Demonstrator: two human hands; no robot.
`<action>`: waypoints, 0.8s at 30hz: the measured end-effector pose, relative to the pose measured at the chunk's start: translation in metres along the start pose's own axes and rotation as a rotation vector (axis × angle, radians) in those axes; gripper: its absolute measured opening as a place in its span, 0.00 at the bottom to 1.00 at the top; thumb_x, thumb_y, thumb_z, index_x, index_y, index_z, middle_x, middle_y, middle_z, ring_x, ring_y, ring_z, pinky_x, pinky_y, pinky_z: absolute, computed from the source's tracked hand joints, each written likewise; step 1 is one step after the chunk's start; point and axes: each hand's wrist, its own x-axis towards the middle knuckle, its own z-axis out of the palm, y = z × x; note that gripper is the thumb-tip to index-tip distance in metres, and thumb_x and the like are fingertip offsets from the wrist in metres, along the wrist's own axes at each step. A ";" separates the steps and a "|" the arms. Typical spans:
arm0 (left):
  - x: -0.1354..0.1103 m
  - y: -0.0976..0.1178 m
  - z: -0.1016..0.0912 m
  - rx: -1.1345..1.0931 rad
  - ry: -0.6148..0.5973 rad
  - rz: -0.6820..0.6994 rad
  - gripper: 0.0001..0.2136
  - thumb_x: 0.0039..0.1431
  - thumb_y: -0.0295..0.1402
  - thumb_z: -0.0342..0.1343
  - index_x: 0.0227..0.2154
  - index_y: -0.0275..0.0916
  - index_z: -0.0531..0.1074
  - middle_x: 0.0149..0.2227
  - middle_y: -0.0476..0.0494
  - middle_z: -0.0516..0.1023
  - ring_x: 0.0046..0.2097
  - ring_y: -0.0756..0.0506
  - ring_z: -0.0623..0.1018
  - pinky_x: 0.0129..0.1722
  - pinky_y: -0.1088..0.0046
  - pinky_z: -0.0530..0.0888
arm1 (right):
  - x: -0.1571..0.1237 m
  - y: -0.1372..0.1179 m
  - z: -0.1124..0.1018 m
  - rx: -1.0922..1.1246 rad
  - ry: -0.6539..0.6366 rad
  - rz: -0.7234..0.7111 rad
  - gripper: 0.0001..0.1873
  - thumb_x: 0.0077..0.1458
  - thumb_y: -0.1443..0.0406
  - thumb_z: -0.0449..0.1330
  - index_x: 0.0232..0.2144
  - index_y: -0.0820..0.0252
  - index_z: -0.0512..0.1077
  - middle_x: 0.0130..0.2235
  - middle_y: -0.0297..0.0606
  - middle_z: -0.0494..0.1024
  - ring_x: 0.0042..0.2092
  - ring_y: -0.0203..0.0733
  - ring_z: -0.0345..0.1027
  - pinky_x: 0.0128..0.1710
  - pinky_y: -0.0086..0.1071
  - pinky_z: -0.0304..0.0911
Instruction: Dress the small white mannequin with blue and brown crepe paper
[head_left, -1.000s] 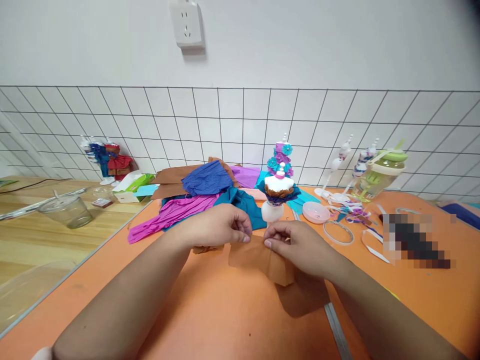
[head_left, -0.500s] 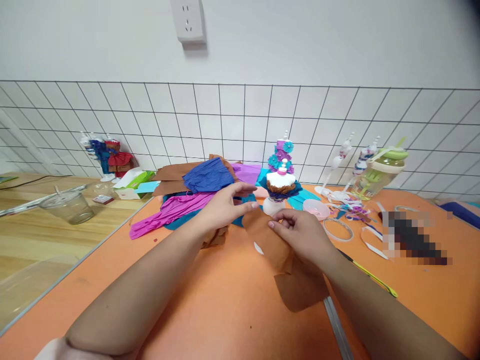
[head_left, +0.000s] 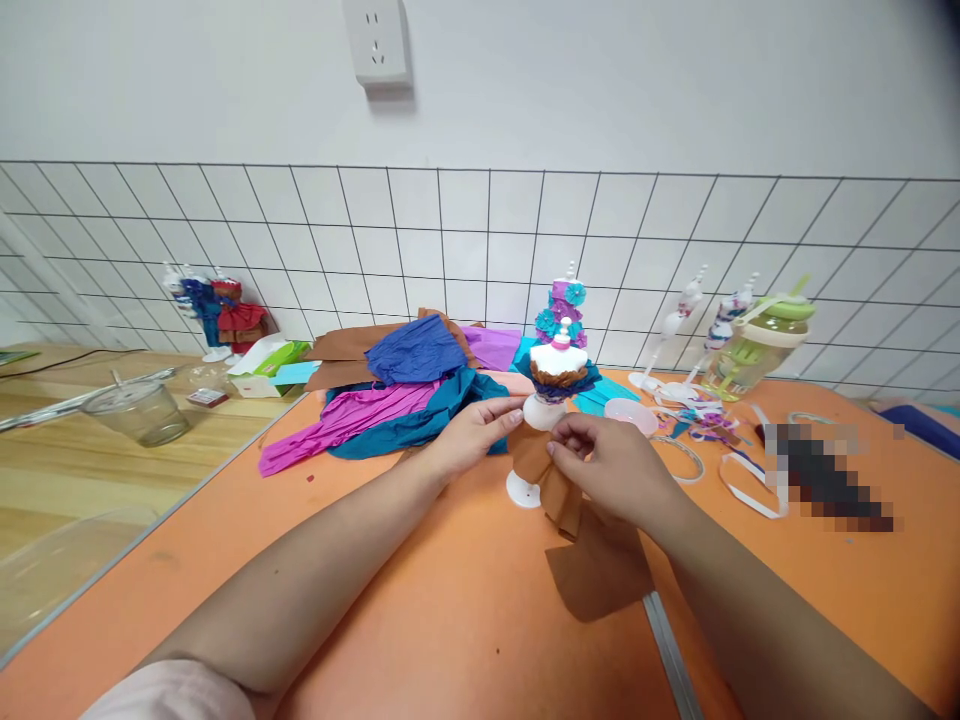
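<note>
A small white doll mannequin (head_left: 556, 372) on a stand, with brown and dark blue ruffles round its chest, stands on the orange table (head_left: 450, 620). My right hand (head_left: 611, 470) pinches a strip of brown crepe paper (head_left: 546, 478) against the mannequin's waist. My left hand (head_left: 472, 432) has its fingertips closed on the left end of the same strip, just beside the mannequin's white bulb-shaped hip. The stand's round white base (head_left: 523, 490) shows below the paper. A loose brown paper piece (head_left: 596, 580) lies under my right wrist.
A heap of crepe paper (head_left: 409, 395) in pink, teal, blue, brown and purple lies behind my hands. Further right are a finished purple doll (head_left: 564, 305), a pink lid (head_left: 628, 412), tape rings (head_left: 679, 450), ribbon scraps and a green-lidded bottle (head_left: 757, 350). A plastic cup (head_left: 139, 415) stands left.
Both hands have carried the brown strip up from the table to the mannequin and wrapped it round the waist. My left hand, open half a second ago, has closed on the strip.
</note>
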 end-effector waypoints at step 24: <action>-0.005 -0.005 -0.014 0.015 0.040 0.055 0.18 0.41 0.43 0.70 0.26 0.35 0.71 0.30 0.50 0.71 0.32 0.52 0.68 0.35 0.76 0.65 | 0.002 0.007 -0.013 0.011 -0.021 -0.055 0.08 0.54 0.60 0.58 0.29 0.53 0.76 0.33 0.34 0.77 0.36 0.42 0.71 0.34 0.35 0.63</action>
